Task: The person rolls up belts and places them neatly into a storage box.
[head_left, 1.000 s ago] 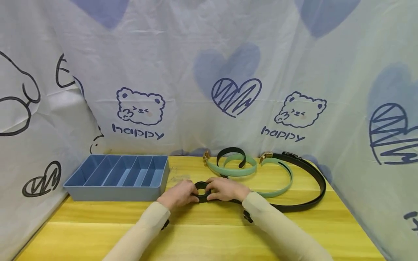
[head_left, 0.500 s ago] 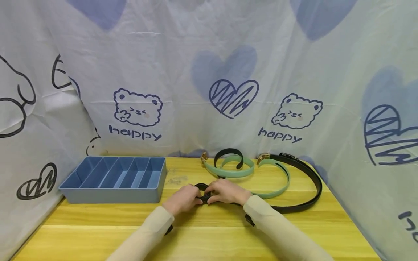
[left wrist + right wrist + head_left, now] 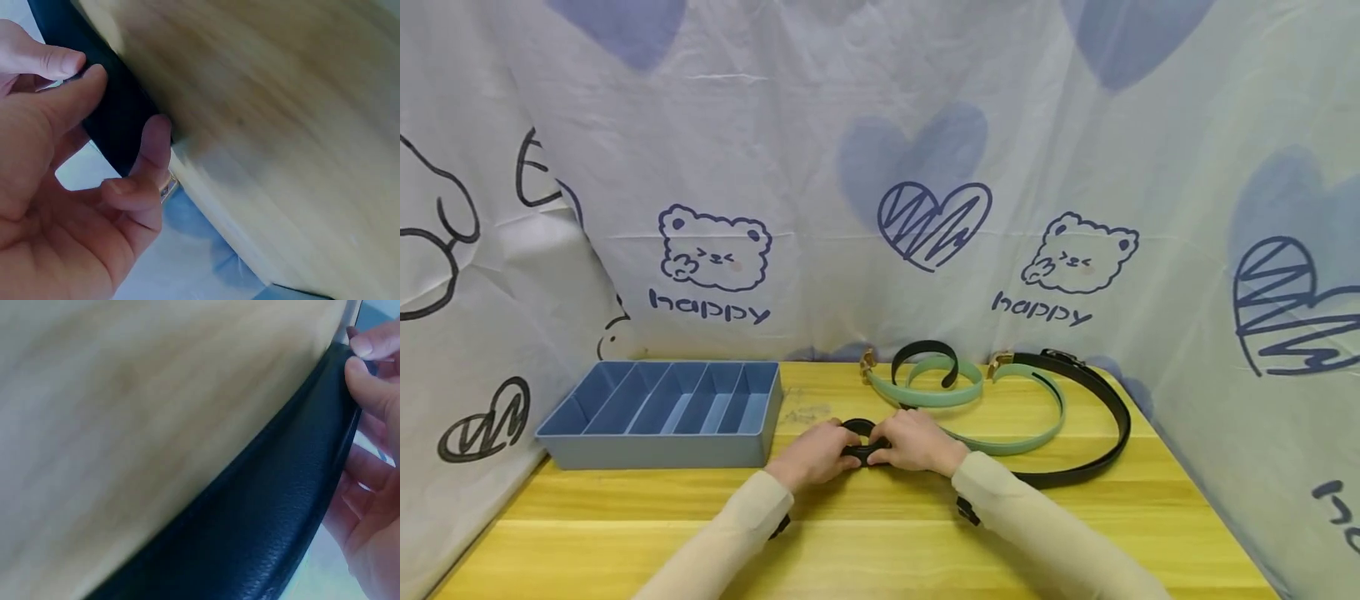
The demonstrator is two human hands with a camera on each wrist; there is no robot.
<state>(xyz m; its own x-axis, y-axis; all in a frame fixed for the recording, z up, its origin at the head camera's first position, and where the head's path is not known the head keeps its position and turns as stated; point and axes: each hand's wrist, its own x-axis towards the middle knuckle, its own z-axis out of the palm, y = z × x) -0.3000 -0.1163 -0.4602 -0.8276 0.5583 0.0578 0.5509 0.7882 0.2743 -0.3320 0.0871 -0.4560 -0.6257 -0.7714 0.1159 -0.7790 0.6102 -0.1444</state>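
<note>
A black leather belt (image 3: 1075,475) has its near end wound into a small coil at the middle of the table. My left hand (image 3: 815,454) holds the coil's left side, thumb against the strap. From the other side my right hand (image 3: 917,442) grips it, with thumb and fingers pinching the strap in the right wrist view. Both thumbs come close together on the belt in the left wrist view. The belt's long tail passes behind the right forearm and curves back to a dark buckle (image 3: 1063,357) at the back right.
A blue divided tray (image 3: 662,450) stands on the left. Behind the hands lie a coiled green belt (image 3: 936,398) with a gold buckle (image 3: 868,363), a black strap loop (image 3: 925,348) and another green strap (image 3: 1052,429). A printed curtain (image 3: 820,250) hangs around the wooden table (image 3: 880,550).
Both hands stay at the coil while their fingers shift along it. The belt's long curve on the right has drawn slightly left. The head view has shifted a little.
</note>
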